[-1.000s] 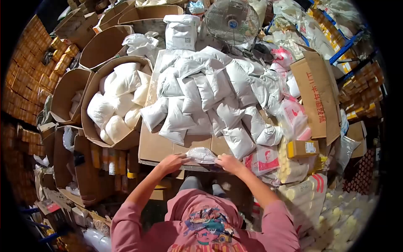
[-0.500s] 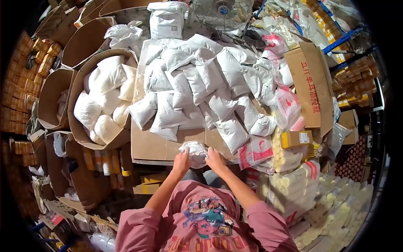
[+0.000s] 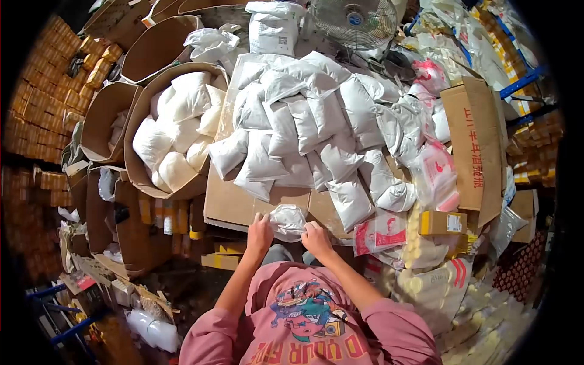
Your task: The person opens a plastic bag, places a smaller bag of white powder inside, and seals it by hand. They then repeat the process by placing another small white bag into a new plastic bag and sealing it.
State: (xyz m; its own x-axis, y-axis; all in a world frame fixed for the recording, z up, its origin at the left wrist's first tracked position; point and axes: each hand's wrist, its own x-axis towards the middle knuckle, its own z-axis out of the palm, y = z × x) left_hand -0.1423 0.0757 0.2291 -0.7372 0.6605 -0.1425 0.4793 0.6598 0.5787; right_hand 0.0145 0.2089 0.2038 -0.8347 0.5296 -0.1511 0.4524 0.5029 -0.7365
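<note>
Left hand [image 3: 260, 236] on the near edge of the cardboard-covered table [image 3: 234, 204], fingers curled closed on the left side of a small white bag [image 3: 288, 222]. The bag sits at that edge, its long axis hard to tell, one side facing each hand. Right hand [image 3: 317, 238], also curled closed, grips its right side. Beyond lie piled white packets [image 3: 310, 125]; further right, a pink-printed bag [image 3: 380, 232].
</note>
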